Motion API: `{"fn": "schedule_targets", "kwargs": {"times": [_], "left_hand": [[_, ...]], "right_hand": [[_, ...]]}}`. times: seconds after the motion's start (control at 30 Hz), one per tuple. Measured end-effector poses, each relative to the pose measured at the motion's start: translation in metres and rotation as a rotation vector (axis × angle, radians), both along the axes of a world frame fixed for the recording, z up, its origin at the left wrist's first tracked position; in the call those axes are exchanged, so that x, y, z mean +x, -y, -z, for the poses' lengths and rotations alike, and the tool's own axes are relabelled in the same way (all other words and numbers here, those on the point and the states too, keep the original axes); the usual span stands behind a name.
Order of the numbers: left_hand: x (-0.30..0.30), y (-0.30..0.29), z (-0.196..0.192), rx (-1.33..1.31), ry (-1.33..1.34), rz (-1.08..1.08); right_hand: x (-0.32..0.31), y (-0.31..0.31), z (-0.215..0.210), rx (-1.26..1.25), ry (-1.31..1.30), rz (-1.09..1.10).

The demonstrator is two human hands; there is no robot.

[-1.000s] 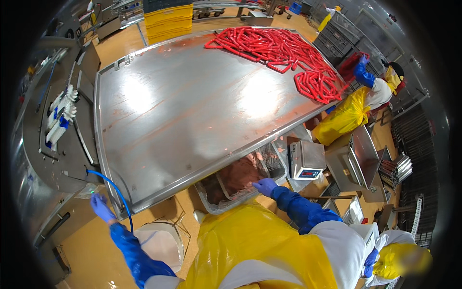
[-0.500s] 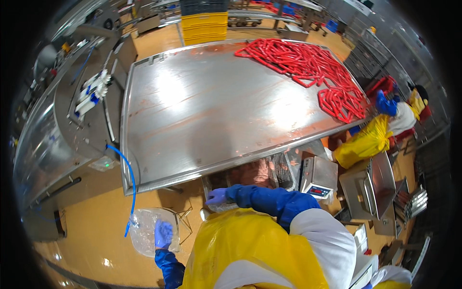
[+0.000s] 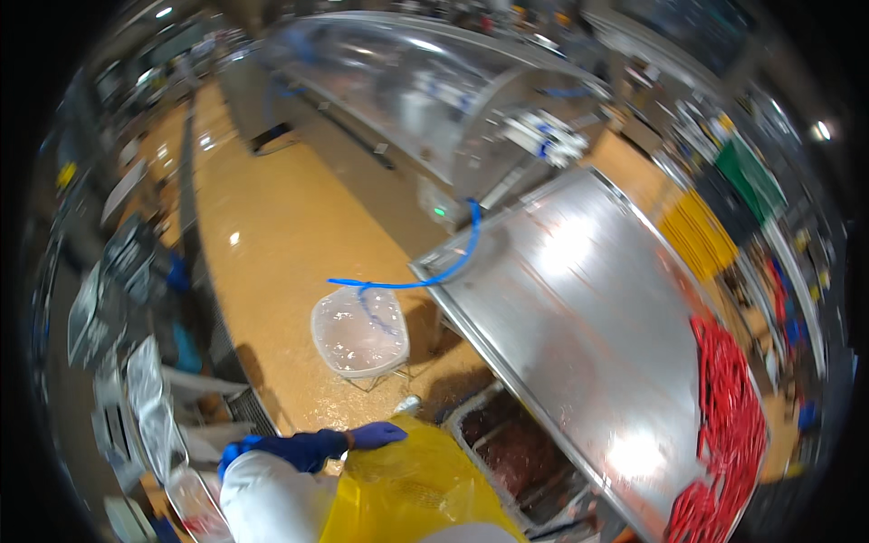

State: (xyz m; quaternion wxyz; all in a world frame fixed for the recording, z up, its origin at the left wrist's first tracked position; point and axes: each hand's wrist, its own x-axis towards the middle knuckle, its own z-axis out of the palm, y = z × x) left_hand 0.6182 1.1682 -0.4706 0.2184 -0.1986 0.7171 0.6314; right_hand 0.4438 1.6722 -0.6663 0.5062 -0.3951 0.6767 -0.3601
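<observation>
My left hand (image 3: 376, 435), in a purple glove with a blue sleeve cuff, lies against the front of my yellow apron (image 3: 416, 480). Its fingers look stretched out and hold nothing that I can see, though the picture is somewhat blurred. Ahead of it stands a round-cornered whitish tub (image 3: 359, 348) of clear liquid on a thin metal stand. A blue hose (image 3: 450, 273) curves from the machine, past the table corner, to the tub's far rim. To the right of the hand, a metal bin (image 3: 471, 443) holds dark reddish meat. My right hand is out of sight.
The steel table (image 3: 579, 335) runs along the right, with a heap of red sausage links (image 3: 724, 407) at its far side. Behind it are stacked yellow crates (image 3: 697, 235). A large cylindrical machine (image 3: 389, 90) stands ahead; racks and wrapped bins (image 3: 149, 398) line the left.
My view has swung to the left, so the table now lies to the right. My left hand has left the tub and come to my apron. My right hand has gone out of view.
</observation>
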Motion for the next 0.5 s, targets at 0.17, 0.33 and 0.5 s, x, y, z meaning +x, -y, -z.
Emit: {"fn": "schedule_targets", "kwargs": {"times": [0.17,0.33,0.5], "left_hand": [[-0.031,0.071,0.082,-0.716,-0.105,-0.111],[-0.069,0.105,0.048,-0.936,-0.092,-0.518],[-0.091,0.124,0.088,-0.92,0.254,-0.167]], "right_hand": [[-0.074,0.017,-0.045,0.224,-0.471,0.053],[-0.161,0.102,-0.195,-0.005,-1.016,0.941],[-0.199,0.119,-0.184,0.364,-1.197,1.09]]}}
